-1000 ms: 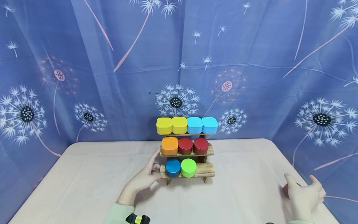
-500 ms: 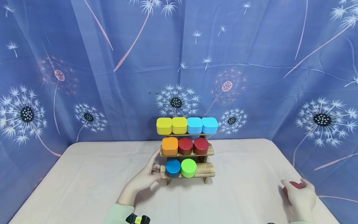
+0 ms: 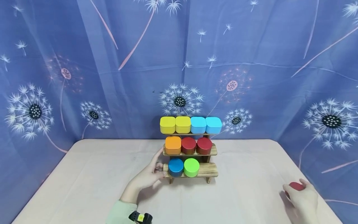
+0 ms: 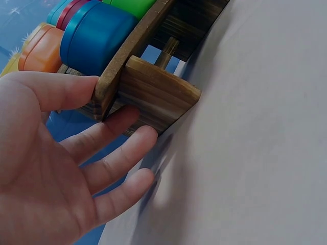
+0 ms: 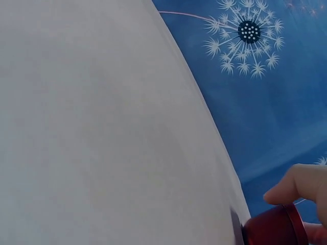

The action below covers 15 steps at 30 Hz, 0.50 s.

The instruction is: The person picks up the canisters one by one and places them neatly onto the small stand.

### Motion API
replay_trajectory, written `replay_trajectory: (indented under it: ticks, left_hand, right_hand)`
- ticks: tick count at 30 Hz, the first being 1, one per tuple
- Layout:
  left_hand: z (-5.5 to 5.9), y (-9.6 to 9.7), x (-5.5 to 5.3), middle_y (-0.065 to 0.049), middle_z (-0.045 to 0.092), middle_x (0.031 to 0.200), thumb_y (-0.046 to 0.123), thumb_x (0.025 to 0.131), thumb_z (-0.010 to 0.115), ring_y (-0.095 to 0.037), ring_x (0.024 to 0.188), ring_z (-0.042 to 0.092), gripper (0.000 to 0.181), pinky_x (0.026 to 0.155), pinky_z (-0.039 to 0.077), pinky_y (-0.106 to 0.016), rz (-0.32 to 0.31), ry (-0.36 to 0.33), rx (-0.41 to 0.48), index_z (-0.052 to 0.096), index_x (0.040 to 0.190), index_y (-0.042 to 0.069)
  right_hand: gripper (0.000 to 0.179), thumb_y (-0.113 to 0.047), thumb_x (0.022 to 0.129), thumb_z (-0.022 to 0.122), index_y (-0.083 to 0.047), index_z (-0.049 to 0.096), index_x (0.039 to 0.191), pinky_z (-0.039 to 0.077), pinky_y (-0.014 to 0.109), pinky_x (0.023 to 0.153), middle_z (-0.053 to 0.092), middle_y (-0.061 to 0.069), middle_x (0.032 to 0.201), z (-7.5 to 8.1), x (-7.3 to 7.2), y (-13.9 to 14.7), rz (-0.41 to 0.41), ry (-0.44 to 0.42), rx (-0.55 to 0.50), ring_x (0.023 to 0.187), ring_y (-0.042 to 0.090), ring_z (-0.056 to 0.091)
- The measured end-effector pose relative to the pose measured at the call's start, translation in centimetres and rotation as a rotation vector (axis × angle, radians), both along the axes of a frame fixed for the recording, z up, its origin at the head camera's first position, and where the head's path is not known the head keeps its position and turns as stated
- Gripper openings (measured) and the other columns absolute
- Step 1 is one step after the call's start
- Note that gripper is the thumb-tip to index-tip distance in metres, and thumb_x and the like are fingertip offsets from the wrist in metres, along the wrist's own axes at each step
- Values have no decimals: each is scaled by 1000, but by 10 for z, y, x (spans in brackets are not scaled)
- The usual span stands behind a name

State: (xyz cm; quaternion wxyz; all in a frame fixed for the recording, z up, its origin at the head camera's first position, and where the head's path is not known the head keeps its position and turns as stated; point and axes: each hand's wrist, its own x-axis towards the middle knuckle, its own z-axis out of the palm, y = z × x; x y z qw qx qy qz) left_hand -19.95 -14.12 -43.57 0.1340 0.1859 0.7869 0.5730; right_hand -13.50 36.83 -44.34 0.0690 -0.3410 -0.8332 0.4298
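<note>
A three-tier wooden stand (image 3: 208, 169) holds small lidded tins. My left hand (image 3: 146, 177) grips its left end; in the left wrist view the thumb (image 4: 66, 91) presses the lowest shelf's edge while other fingers reach behind it. On that shelf sit a dark blue round tin (image 3: 176, 167) and a green round tin (image 3: 191, 167). The middle shelf carries an orange squarish tin (image 3: 173, 145) and two red round tins (image 3: 188, 145). At the far right, my right hand (image 3: 303, 197) grips another red round tin (image 5: 273, 227) from its sides, close over the tabletop.
Two yellow tins (image 3: 167, 125) and two light blue tins (image 3: 213, 125) line the top shelf. A pale cloth covers the table (image 3: 237, 193). Blue dandelion-print curtain (image 3: 134, 102) hangs behind and along both sides, close by the right hand.
My right hand came down and closed its fingers round the red tin at the right. The left hand stays on the stand. The head view has shifted slightly.
</note>
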Motion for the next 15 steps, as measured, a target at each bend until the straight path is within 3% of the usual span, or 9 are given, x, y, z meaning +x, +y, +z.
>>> replay_trajectory:
  ticks: [6,15]
  left_hand:
    - [0,-1,0,-14,50,99,7,89,60,-21,88,53,91,76,51,-36,-10,5,-1,-1,152,32]
    - [-2,-1,-1,-14,49,100,7,88,60,-21,87,52,92,76,49,-32,6,0,6,-1,152,33]
  right_hand:
    - [84,-22,84,60,9,13,146,48,50,78,34,39,128,1,0,4,110,-99,109,110,51,43]
    - [79,-25,87,58,10,16,144,43,55,84,32,38,129,5,0,0,124,-104,131,111,50,41]
